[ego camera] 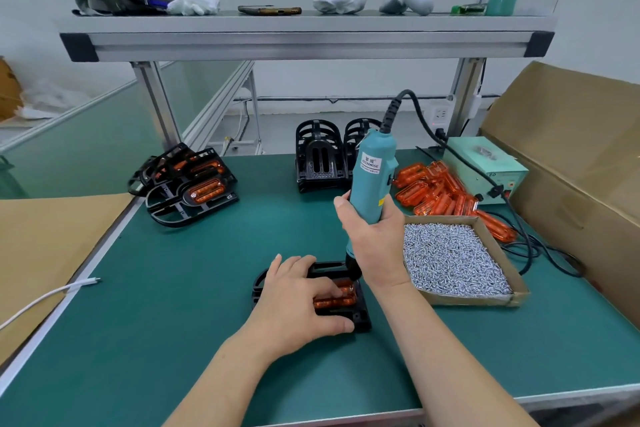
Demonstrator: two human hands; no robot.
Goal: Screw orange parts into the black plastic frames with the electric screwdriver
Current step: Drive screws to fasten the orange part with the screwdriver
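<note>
One frame (362,321) is laid flat on the desk (173,288), near the front edge, with an orange part (332,302) seated in it. The left grip (298,302) is spread over both, fingers nearly straight and pressed down, thumb set against the near edge. Nothing is clasped. The work seems to be pinned this way so that it cannot turn or slide under the driver. The screwdriver (372,177) is held close to upright, its lower body clamped in the right grip (374,236), which is wrapped fully round it. The black nose is brought down at the far right corner of the orange part, just beside the left fingertips. The bit tip is hidden, so whether a screw is carried cannot be told. A tray (457,260) of screws is kept just right of the work, probably for short reaches. Spare orange parts (436,191) are heaped behind the tray, beside the power box (485,166) from which the cord is fed. Empty frames (320,156) are stood at the back. Finished frames (190,184), orange parts fitted, are piled well apart at back left, so done and undone stock are kept separate. A screw is judged to be mid-drive or about to be driven.
</note>
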